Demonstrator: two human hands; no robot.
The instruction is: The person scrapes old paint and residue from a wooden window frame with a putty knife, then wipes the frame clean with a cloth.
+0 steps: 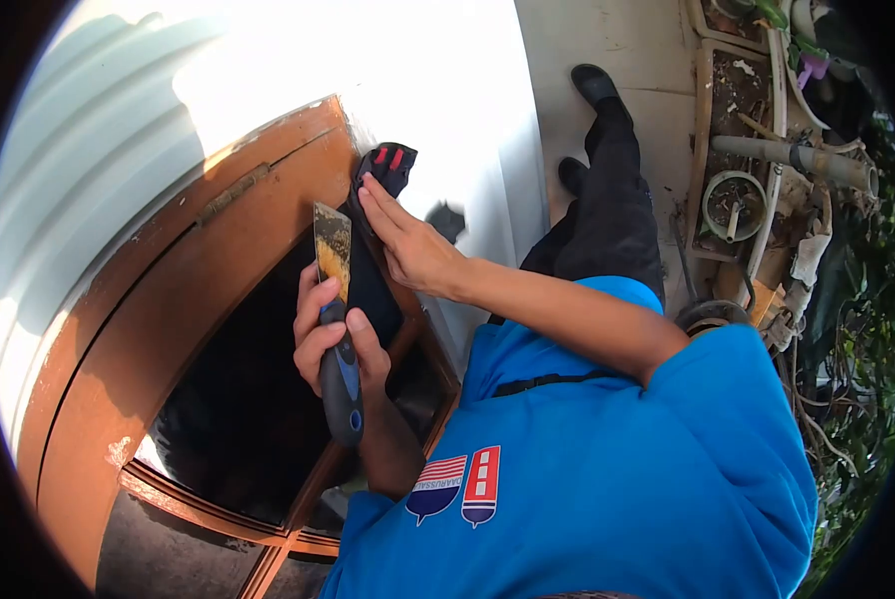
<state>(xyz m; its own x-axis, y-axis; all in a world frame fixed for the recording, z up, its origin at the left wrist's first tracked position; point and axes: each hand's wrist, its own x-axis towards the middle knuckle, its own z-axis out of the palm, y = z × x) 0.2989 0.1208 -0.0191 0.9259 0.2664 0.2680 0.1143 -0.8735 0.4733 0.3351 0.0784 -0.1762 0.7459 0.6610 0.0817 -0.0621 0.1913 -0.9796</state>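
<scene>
Currently, a scraper sits in the left hand, beside a brown wooden door.
The left grip is narrow, closed around the dark handle, blade raised and smeared yellow-brown; the right hand has its fingers stretched out flat against a black item with red marks, by the frame's corner. As for progress, pale chipped patches show along the frame and on the door, while most brown finish remains; whether the hands made those patches, I cannot tell. Beyond the legs, a round pot holds a short upright stub, and a long planter holds dry litter.
</scene>
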